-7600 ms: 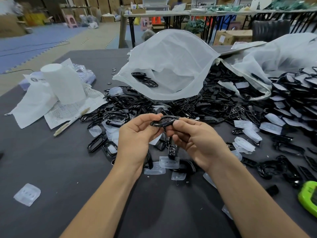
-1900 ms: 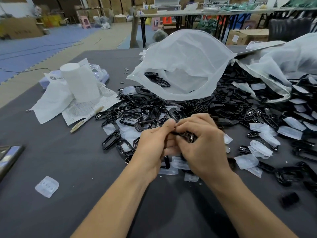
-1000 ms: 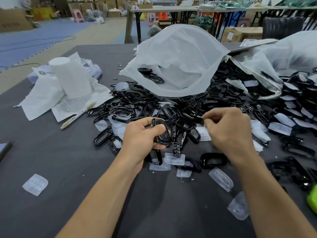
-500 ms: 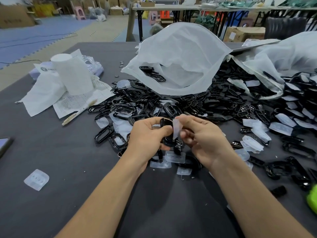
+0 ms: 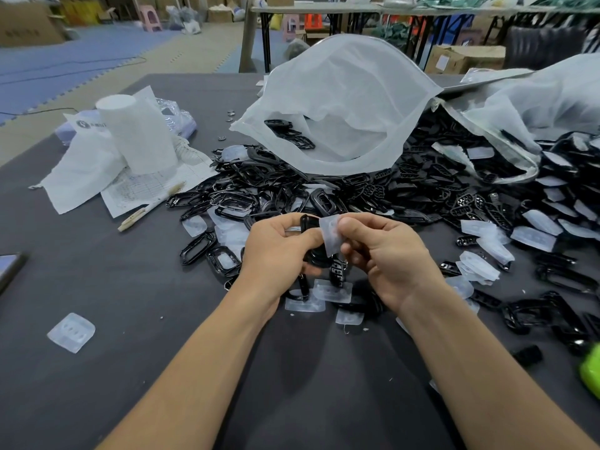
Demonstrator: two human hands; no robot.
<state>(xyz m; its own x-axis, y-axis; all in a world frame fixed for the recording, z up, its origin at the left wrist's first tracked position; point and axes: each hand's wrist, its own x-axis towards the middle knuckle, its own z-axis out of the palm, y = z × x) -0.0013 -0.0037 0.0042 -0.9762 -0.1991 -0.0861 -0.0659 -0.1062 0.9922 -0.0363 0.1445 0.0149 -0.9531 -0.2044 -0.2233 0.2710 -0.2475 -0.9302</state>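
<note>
My left hand (image 5: 279, 251) grips a black oval plastic frame (image 5: 312, 254), held upright above the dark table (image 5: 130, 319). Against the frame's right side my right hand (image 5: 386, 254) pinches a clear rubbery pad (image 5: 330, 233) between thumb and forefinger. The pad touches the frame; much of the frame is hidden behind my fingers. Just below my hands lie a few more clear pads (image 5: 332, 292) and black frames.
A big heap of black frames and button pieces (image 5: 373, 190) spreads behind my hands. An open white mesh bag (image 5: 341, 102) lies on it, another white bag (image 5: 535, 102) at right. Papers, a white roll (image 5: 136, 134) and a pen (image 5: 149, 206) lie left; a loose pad (image 5: 71, 332) near left; a green object (image 5: 591, 371) at right edge.
A second ago my right hand reached into the heap while the left held the frame. It has come back with a clear pad and now holds it against the frame.
</note>
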